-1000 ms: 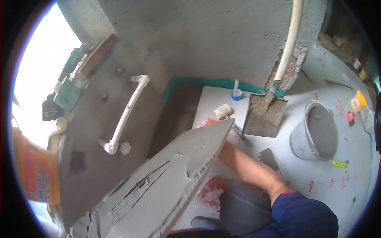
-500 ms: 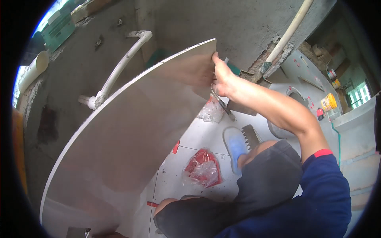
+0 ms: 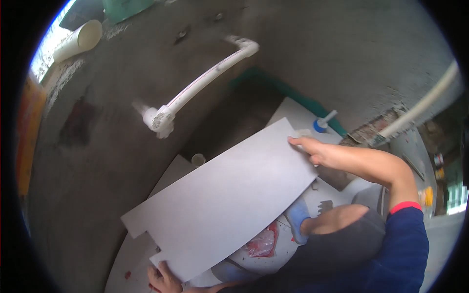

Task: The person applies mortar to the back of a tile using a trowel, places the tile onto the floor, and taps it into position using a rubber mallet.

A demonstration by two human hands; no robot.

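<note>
Notched tile (image 3: 220,195) held over the floor (image 3: 128,258), fingers of right hand (image 3: 315,150) and left hand (image 3: 165,279) pinching opposite ends. I judge it heavy, rigid, brittle; best supported along unbroken edges.

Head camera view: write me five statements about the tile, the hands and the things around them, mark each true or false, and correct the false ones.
1. The right hand holds the pale tile at the end away from the notch. True.
2. The left hand is at the tile's notched end. True.
3. The tile covers the whole pipe. False: the white pipe shows in full view on the wall.
4. The slipper on the right foot is red. False: the blue slipper is on that foot.
5. A crumpled red and clear plastic bag lies beyond the tile's near edge, on the person's side. True.
</note>
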